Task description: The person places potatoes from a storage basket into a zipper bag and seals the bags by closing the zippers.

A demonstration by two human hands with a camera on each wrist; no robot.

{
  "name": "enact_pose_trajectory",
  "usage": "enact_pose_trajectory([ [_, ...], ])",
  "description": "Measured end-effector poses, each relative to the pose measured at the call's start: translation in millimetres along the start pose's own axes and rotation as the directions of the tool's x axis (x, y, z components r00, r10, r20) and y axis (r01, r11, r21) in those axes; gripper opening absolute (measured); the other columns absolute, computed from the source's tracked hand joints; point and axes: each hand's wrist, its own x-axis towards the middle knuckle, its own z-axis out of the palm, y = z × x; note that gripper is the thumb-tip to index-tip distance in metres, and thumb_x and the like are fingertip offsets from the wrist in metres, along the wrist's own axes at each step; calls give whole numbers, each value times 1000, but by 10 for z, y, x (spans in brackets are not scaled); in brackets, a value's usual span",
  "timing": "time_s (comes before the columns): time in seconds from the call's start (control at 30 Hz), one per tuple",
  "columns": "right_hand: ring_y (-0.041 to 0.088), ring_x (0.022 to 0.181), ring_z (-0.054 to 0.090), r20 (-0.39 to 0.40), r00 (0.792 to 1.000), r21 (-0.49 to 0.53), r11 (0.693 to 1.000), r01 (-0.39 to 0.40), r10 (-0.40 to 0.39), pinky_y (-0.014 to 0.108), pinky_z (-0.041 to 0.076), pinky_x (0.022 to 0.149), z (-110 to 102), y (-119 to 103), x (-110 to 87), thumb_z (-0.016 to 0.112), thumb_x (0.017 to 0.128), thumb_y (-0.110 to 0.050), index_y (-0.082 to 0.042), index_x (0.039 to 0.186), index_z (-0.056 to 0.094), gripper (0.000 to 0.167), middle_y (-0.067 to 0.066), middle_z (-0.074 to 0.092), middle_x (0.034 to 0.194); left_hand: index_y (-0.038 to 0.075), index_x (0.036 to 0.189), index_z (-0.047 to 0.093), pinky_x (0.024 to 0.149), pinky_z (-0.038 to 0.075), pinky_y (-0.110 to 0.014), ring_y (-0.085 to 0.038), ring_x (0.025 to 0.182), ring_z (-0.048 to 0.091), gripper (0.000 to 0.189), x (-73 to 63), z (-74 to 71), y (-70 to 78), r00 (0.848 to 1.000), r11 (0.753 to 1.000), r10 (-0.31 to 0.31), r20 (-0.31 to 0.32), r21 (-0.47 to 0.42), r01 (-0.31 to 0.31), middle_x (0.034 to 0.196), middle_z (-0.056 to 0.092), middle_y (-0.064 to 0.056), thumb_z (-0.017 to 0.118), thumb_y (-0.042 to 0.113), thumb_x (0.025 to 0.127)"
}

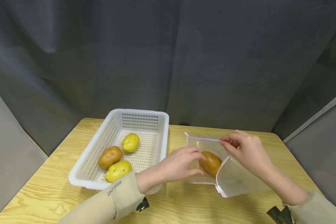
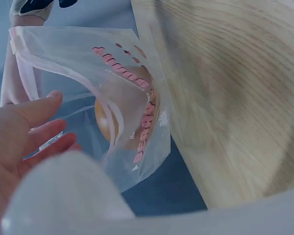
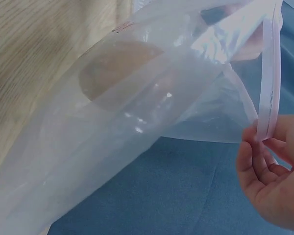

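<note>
A clear zip bag (image 1: 235,179) with a pale pink zip edge lies on its side to the right, its mouth spread toward the left. Inside it is a brown potato (image 1: 211,164), seen through printed plastic (image 2: 132,98) in the left wrist view. My left hand (image 1: 182,163) is at the bag's mouth, thumb and fingers apart; in the left wrist view there is a gap between the left fingers (image 2: 49,129) and the potato. My right hand (image 1: 247,151) pinches the zip edge (image 3: 269,98) of the bag between thumb and fingertips, holding the mouth up.
On the left of the wooden table (image 1: 44,189) stands a white perforated basket (image 1: 163,137). Another brown potato (image 1: 110,157) and two yellow potatoes, one nearer (image 1: 118,171) and one farther (image 1: 130,142), lie in it. Behind the table hangs a dark curtain (image 1: 168,62).
</note>
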Motion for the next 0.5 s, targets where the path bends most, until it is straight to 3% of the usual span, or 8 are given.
enact_pose_trajectory([
  [0.23, 1, 57, 50, -5, 1000, 11, 1000, -24, 24, 14, 41, 47, -18, 25, -11, 74, 71, -4, -14, 77, 70, 13, -7, 62, 71, 18, 109, 63, 90, 43, -24, -9, 102, 57, 35, -71, -192, -72, 997, 999, -40, -64, -24, 39, 108, 61, 7, 67, 36, 80],
  [0.5, -1, 57, 49, -14, 1000, 18, 999, -27, 27, 11, 39, 48, -27, 43, -14, 74, 71, -5, -15, 76, 70, 12, -9, 61, 70, 15, 108, 64, 93, 43, -29, -13, 107, 55, 35, -164, -446, -233, 982, 990, -124, -143, -89, 112, 111, 62, 3, 70, 29, 78],
])
